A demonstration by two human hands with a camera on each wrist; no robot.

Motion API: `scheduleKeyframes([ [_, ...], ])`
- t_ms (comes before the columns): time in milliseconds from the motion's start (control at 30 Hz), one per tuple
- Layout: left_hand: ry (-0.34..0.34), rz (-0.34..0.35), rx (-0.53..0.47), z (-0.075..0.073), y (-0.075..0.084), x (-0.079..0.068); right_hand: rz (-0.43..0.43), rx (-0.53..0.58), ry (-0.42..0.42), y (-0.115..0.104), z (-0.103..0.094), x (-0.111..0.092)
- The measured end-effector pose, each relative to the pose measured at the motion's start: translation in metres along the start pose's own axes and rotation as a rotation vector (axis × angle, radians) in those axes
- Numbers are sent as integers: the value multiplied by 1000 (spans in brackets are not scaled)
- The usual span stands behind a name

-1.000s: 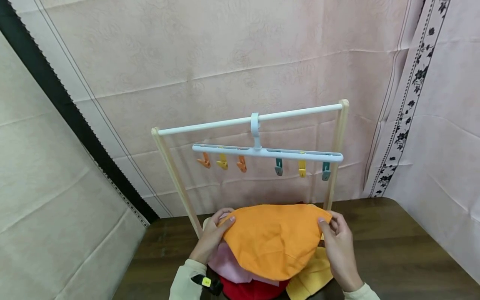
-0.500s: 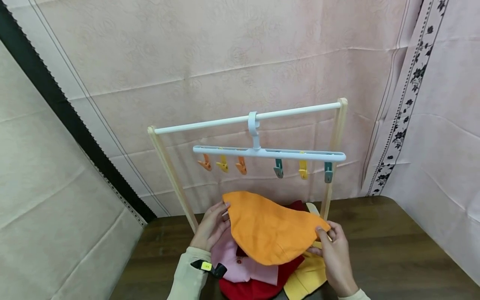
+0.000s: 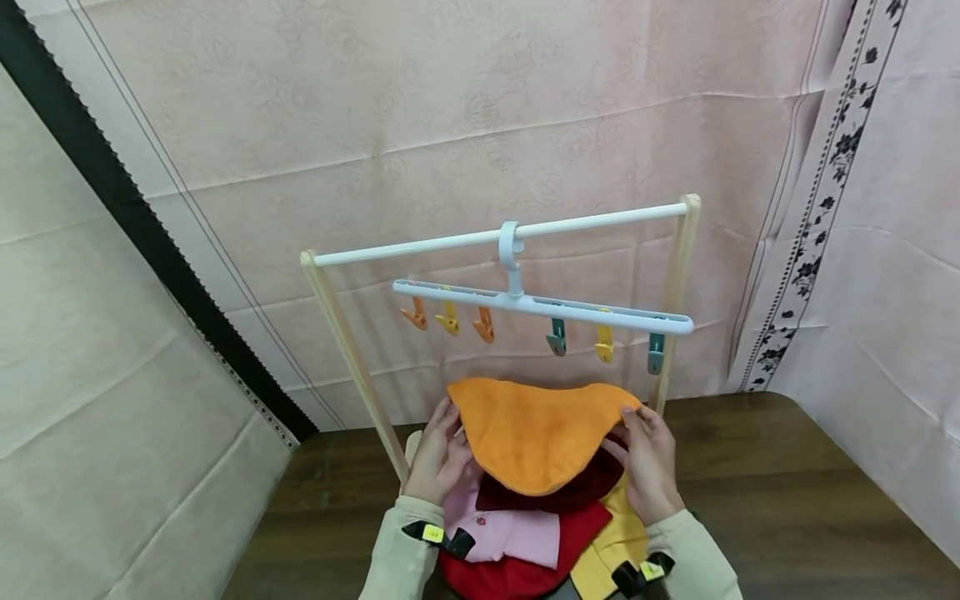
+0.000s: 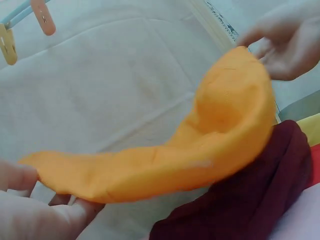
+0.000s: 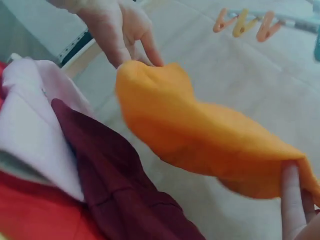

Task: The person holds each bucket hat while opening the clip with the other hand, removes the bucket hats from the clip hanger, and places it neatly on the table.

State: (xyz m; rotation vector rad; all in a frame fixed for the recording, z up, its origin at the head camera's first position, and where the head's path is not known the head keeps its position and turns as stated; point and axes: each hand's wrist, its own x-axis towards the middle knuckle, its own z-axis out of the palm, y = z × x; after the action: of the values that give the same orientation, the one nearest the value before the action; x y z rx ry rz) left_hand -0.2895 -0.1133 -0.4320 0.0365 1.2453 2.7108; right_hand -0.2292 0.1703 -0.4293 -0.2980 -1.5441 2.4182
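An orange cap-like cloth [image 3: 540, 433] is held up between my two hands, its lower edge curving down. My left hand [image 3: 441, 454] pinches its left corner. At the opposite corner, my right hand [image 3: 648, 458] grips it between thumb and fingers. From the left wrist view, the orange cloth [image 4: 165, 165] sags in the middle and shows a rounded hollow near the right hand [image 4: 292, 42]. Right below lies a maroon cloth [image 3: 570, 492] on top of a pile with a pink cloth [image 3: 517, 533], a red one [image 3: 585, 542] and a yellow one [image 3: 618, 533].
Behind the hands stands a rack with a white top bar [image 3: 420, 247]. A light blue hanger [image 3: 540, 306] hangs from it, with several orange, yellow and teal clips [image 3: 556, 337] holding nothing. The rack stands on a dark wooden table [image 3: 750, 475]; patterned cloth surrounds it.
Both hands have lifted the orange cloth off the pile and moved closer together, exposing the maroon cloth. The hanger has swung slightly, its left end now higher.
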Motion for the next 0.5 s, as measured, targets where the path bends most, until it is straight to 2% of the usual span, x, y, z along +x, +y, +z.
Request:
scheduleKeyframes([
  [100,10,22,3,0,-2,0,20,26,7,5,7,14],
  [200,34,53,-6,-1,-1,0,50,5,30,9,11,28],
  [400,95,93,7,-9,0,2,101,-110,15,19,16,52],
  [500,81,127,40,-16,-3,4,123,-149,-7,25,18,59],
])
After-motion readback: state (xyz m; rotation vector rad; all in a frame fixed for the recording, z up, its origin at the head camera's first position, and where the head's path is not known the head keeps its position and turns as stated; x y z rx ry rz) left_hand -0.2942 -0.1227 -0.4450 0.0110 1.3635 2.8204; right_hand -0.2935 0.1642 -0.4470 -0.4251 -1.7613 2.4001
